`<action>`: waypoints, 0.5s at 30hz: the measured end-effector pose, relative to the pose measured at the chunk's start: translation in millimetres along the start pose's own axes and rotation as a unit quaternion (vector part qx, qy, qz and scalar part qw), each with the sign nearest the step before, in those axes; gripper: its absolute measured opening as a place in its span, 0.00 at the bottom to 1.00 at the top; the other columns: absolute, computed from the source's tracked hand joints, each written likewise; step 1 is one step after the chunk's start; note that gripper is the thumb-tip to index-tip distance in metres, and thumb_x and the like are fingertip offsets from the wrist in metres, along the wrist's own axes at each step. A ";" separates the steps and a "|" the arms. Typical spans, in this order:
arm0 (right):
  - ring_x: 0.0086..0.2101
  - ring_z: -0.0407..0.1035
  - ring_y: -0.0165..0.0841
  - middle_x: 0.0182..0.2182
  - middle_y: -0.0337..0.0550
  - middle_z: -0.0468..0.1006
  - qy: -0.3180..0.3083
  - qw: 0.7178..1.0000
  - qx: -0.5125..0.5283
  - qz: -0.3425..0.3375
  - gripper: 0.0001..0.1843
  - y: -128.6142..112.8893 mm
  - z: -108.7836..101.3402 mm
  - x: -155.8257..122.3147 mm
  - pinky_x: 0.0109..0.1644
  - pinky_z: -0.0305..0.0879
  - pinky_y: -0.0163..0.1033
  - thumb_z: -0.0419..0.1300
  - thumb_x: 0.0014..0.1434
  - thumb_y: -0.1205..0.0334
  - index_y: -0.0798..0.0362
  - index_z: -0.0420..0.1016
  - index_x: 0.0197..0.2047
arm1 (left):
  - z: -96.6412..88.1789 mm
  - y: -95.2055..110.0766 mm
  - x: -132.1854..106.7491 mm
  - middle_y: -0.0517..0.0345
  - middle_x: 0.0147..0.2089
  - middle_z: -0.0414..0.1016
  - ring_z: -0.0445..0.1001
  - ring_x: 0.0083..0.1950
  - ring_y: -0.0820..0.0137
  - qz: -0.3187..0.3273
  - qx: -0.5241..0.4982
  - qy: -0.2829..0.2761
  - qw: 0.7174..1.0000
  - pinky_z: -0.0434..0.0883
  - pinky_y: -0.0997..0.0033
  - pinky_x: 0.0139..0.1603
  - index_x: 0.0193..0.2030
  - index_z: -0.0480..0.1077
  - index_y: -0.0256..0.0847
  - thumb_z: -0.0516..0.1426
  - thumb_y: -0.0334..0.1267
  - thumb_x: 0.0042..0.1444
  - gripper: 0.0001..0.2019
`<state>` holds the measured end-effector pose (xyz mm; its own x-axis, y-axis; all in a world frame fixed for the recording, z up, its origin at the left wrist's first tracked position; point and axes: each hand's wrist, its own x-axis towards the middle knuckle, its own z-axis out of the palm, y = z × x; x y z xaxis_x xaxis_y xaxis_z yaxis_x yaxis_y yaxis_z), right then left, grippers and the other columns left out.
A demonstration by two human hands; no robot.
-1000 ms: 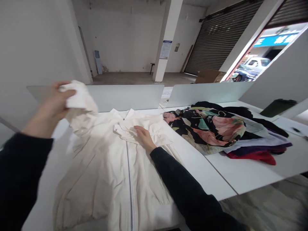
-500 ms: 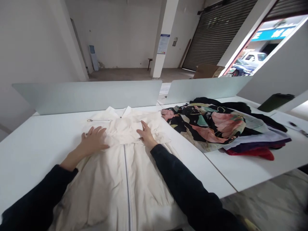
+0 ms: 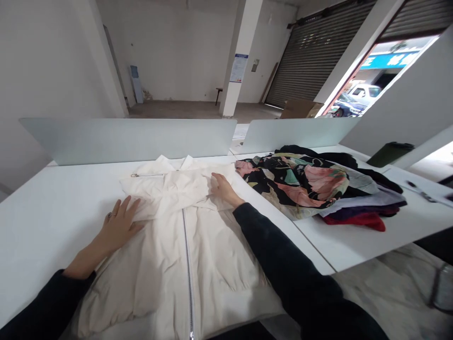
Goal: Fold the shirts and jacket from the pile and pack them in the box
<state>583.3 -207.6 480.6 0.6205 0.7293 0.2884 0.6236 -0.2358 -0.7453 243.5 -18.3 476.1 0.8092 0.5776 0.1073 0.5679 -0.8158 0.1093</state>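
A cream zip-up jacket [image 3: 163, 264] lies spread on the white table, its front zipper running down the middle toward me. Its sleeves are folded across the upper part, and a second short zipper shows near the collar at the far end. My left hand [image 3: 118, 224] rests at the jacket's left edge by the folded sleeve, fingers spread, a ring on one finger. On the folded fabric at the upper right lies my right hand [image 3: 224, 190], its fingers stretched out and partly hidden from view. Neither hand grips the cloth.
Right of the jacket is a pile of clothes with a black floral garment [image 3: 293, 182] on top and a red one [image 3: 357, 220] below. Frosted dividers [image 3: 141, 139] stand along the table's [image 3: 46, 208] far edge. A dark green container [image 3: 391, 154] stands at the far right.
My left hand has moved left and toward me, off the middle of the folded fabric. My right hand has shifted slightly right. The view has turned a little to the right.
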 end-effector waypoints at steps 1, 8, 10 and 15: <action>0.57 0.63 0.42 0.59 0.56 0.66 -0.017 0.998 -0.026 -0.046 0.32 -4.2 -10.0 -14.0 0.62 0.60 0.49 0.59 0.48 0.71 0.56 0.68 0.59 | -5.7 2.3 -11.7 0.41 0.75 0.44 0.40 0.74 0.41 0.016 0.018 0.014 1.000 0.57 0.35 0.63 0.70 0.53 0.38 0.44 0.51 0.64 0.31; 0.60 0.63 0.40 0.61 0.51 0.68 -0.269 0.946 -0.077 -0.164 0.22 -38.4 -88.0 -156.2 0.62 0.63 0.47 0.58 0.63 0.54 0.50 0.70 0.59 | 2.8 2.8 -105.7 0.58 0.71 0.57 0.50 0.73 0.54 0.201 0.051 0.126 0.970 0.65 0.56 0.63 0.64 0.64 0.52 0.52 0.55 0.60 0.26; 0.63 0.59 0.43 0.64 0.54 0.62 -0.310 0.934 -0.100 -0.148 0.25 -37.3 -97.3 -191.9 0.63 0.62 0.47 0.60 0.62 0.50 0.51 0.70 0.59 | 16.2 0.7 -128.1 0.60 0.69 0.62 0.56 0.71 0.58 0.226 0.038 0.132 0.964 0.65 0.61 0.62 0.63 0.65 0.54 0.54 0.57 0.58 0.27; 0.68 0.44 0.51 0.69 0.59 0.51 -0.333 0.919 -0.163 -0.135 0.44 -13.4 -96.7 -248.5 0.68 0.50 0.58 0.66 0.52 0.42 0.53 0.62 0.67 | 33.7 -1.9 -167.5 0.58 0.67 0.65 0.65 0.65 0.58 0.225 0.056 0.071 0.970 0.66 0.61 0.60 0.68 0.58 0.58 0.57 0.65 0.49 0.39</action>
<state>466.8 -447.7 477.0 0.0606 0.9952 -0.0766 0.8890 -0.0887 -0.4493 111.9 -114.4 424.6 0.9543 0.1539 0.2560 0.1813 -0.9796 -0.0868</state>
